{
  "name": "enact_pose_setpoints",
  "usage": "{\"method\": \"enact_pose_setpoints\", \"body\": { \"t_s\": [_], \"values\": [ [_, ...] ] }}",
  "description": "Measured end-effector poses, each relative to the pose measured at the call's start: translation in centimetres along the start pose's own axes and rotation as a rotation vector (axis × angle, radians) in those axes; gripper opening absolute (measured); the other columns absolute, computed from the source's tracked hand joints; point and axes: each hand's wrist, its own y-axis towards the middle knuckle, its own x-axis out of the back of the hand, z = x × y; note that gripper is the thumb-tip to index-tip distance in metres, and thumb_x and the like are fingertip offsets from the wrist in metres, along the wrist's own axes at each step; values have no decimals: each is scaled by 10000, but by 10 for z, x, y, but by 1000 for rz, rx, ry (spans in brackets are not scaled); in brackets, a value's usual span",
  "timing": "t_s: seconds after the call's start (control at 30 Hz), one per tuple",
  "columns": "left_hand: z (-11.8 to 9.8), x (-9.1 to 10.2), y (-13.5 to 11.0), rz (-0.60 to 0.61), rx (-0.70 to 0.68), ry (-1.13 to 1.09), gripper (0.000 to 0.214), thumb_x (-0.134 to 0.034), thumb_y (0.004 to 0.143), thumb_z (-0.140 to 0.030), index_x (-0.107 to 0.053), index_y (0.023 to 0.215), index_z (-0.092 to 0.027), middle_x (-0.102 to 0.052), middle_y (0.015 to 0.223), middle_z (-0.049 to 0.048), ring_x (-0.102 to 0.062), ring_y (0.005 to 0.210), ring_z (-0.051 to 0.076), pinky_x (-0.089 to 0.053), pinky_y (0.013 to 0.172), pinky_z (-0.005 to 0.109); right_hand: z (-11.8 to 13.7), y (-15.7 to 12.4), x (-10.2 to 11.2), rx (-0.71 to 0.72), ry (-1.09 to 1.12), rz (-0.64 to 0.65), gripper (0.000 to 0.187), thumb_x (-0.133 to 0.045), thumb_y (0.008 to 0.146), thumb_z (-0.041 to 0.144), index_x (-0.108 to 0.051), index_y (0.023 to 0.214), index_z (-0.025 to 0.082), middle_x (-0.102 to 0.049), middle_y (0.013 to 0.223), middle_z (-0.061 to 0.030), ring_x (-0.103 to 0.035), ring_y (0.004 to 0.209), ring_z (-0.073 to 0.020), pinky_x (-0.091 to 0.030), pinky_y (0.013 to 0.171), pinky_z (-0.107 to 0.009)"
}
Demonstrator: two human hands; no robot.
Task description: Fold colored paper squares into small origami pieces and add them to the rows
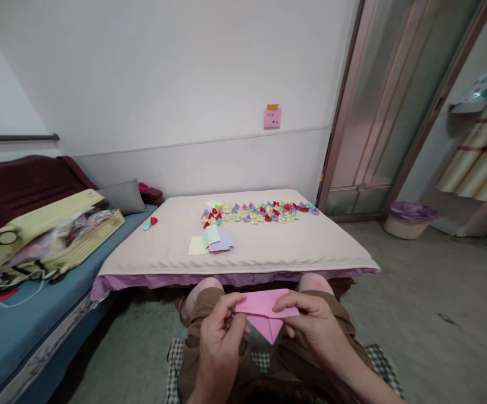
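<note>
Above my lap is a sheet of pink folding paper (pixel 264 306), creased into a flat band on top with a triangular point hanging below. My left hand (pixel 222 331) pinches its left end between thumb and forefinger. At the other end, my right hand (pixel 315 322) grips the paper, its forefinger lying across the front and the thumb beneath. Beyond my knees, a small stack of coloured paper squares (pixel 222 241) lies on the covered table, with pale yellow and green sheets at its left. Behind it spread many small folded paper pieces (pixel 256 213) in several colours.
The low table (pixel 155 252) has a pale cover with a purple edge. At its left stand a blue bed (pixel 62 286) and an open yellow suitcase (pixel 58 224). A red and a blue folded piece (pixel 153 221) sit near the table's left side. A lined bin (pixel 409 224) is at right.
</note>
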Motion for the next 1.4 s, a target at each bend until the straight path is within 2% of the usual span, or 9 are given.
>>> {"method": "enact_pose_setpoints", "body": {
  "t_s": [0.2, 0.33, 0.5, 0.6, 0.67, 0.97, 1.1, 1.27, 1.4],
  "values": [
    [-4, 6, 1, 52, 32, -72, 143, -560, 805, -210, -692, 770, -169, -647, 585, 15, -584, 558, 143, -451, 570, 233, 3, -1, 2, 52, -21, 72, 68, -676, 685, 174, -737, 679, 203, -600, 609, 9, -529, 496, -115, -399, 516, -235],
    [-3, 5, 2, 22, 81, -132, 126, -593, 776, -234, -688, 775, -152, -649, 607, 25, -587, 573, 154, -448, 566, 239, 11, -3, 5, 112, -177, 117, 109, -635, 745, 195, -733, 701, 214, -620, 614, -8, -572, 599, -151, -437, 603, -252],
    [-3, 1, 5, -53, 97, -35, 78, -693, 689, -224, -666, 666, -154, -558, 549, -22, -481, 510, 101, -364, 502, 194, 17, -4, 7, 169, -342, 139, 88, -635, 767, 231, -715, 737, 209, -617, 668, -8, -551, 633, -152, -417, 591, -241],
    [-3, 0, 5, -60, 88, -7, 51, -700, 680, -205, -680, 694, -161, -520, 540, -36, -441, 505, 91, -342, 498, 192, 14, -4, 7, 223, -372, 94, 160, -592, 824, 296, -701, 751, 205, -622, 694, -17, -542, 669, -161, -420, 617, -250],
    [-3, 1, 5, -47, 85, 15, 71, -702, 676, -201, -704, 737, -164, -521, 541, -35, -436, 505, 93, -341, 497, 195, 12, -3, 6, 250, -366, 48, 128, -603, 819, 289, -706, 805, 213, -641, 738, -20, -554, 692, -165, -431, 639, -255],
    [-8, 2, 4, -27, 78, 120, 156, -696, 680, -215, -734, 827, -178, -631, 661, 5, -554, 656, 166, -407, 606, 233, 8, -1, 5, 271, -425, -6, 132, -668, 760, 248, -723, 880, 254, -721, 851, -20, -635, 799, -202, -477, 737, -286],
    [-6, 3, 4, -59, 34, 173, 147, -702, 677, -233, -738, 809, -179, -640, 656, 9, -556, 654, 171, -406, 598, 235, 10, 0, 9, 269, -453, -4, 137, -689, 744, 255, -726, 877, 254, -724, 839, -21, -637, 775, -202, -486, 726, -293],
    [-1, 4, 4, -52, 49, 162, 159, -715, 668, -252, -738, 806, -177, -656, 678, 9, -543, 617, 155, -408, 572, 227, 14, 0, 13, 224, -388, 8, 131, -716, 718, 273, -728, 843, 234, -722, 816, -21, -638, 756, -198, -496, 697, -283],
    [-2, 3, 4, -74, 31, 197, 146, -710, 670, -250, -740, 794, -178, -637, 624, -3, -521, 571, 142, -402, 542, 221, 13, -1, 13, 302, -502, 4, 130, -678, 765, 271, -723, 884, 244, -711, 806, -26, -633, 747, -196, -489, 688, -287]
  ]
}}
